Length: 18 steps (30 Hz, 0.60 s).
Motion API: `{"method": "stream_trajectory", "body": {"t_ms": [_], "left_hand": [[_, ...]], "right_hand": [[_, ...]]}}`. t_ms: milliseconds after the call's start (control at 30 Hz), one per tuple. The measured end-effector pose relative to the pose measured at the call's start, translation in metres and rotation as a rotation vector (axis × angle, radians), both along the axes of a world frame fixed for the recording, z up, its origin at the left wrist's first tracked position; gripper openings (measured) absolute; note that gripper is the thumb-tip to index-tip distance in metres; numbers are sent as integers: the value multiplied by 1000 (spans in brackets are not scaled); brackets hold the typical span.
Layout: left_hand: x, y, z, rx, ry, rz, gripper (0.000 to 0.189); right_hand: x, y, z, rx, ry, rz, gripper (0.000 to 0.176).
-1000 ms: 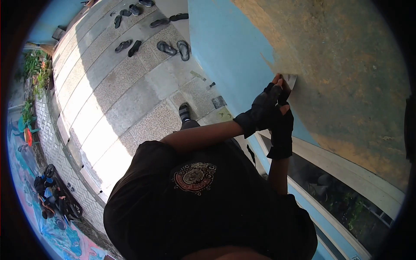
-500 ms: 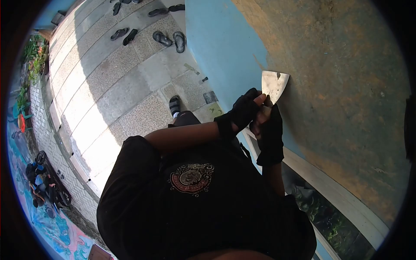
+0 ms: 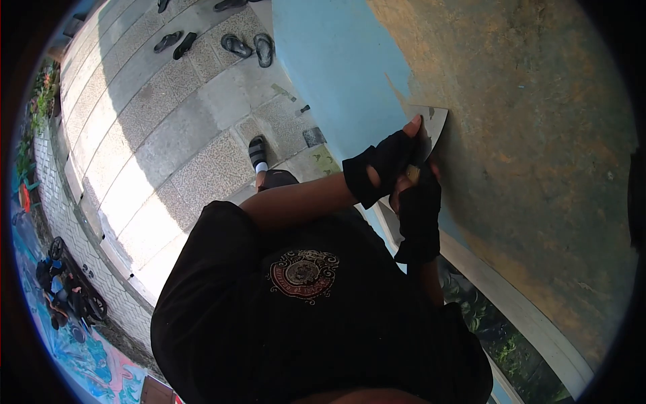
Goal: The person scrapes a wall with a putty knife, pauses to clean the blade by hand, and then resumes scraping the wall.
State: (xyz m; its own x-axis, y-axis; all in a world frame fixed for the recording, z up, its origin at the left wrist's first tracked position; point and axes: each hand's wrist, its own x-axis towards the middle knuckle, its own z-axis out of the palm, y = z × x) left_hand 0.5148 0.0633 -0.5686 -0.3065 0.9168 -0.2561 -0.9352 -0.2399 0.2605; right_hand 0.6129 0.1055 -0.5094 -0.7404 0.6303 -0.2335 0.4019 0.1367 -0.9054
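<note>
A scraper with a wide metal blade (image 3: 433,129) has its broad edge against the brown, patchy part of the wall (image 3: 511,135), close to the blue paint (image 3: 336,74). My right hand (image 3: 420,209), in a black fingerless glove, is closed round the handle, which is mostly hidden. Just above it, my left hand (image 3: 385,165), gloved the same way, grips the lower blade, one fingertip lying on the metal.
Below the wall runs a pale ledge (image 3: 531,323) with dark plants beyond it. Several sandals (image 3: 235,46) lie on the paving (image 3: 208,161) at the upper left. My sandalled foot (image 3: 258,152) is beneath my left arm. A motorcycle (image 3: 74,286) stands far left.
My left hand has shifted up along the blade, its fingertip now higher on the metal. The blade has tilted a little. The floor and sandals sit slightly further left and up in view.
</note>
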Motion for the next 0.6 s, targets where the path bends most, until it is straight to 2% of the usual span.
{"method": "stream_trajectory", "body": {"t_ms": [33,100,200,233,300,433,500,600], "left_hand": [[-2,0,0,0,-11,-5,69],[-11,-1,-4,27,-44,34,71],[-18,-6,-9,69,-9,8,69],[-15,-6,-8,69,-16,4,69],[-13,-6,-7,122,-44,-34,67],[-20,-12,-7,84,10,-36,65],[-18,-11,-1,79,20,-20,65],[-20,-14,13,72,-37,-49,64]], "right_hand": [[-1,2,-3,0,-11,-5,36],[-6,6,-13,210,-141,104,35],[-10,-9,-15,359,-184,94,33],[-11,-15,-13,358,-192,91,33],[-15,-25,-9,247,55,20,31],[-16,-22,-11,408,-60,96,33],[-11,-21,-11,195,-117,-1,35],[-13,-22,-11,189,2,-47,36]]}}
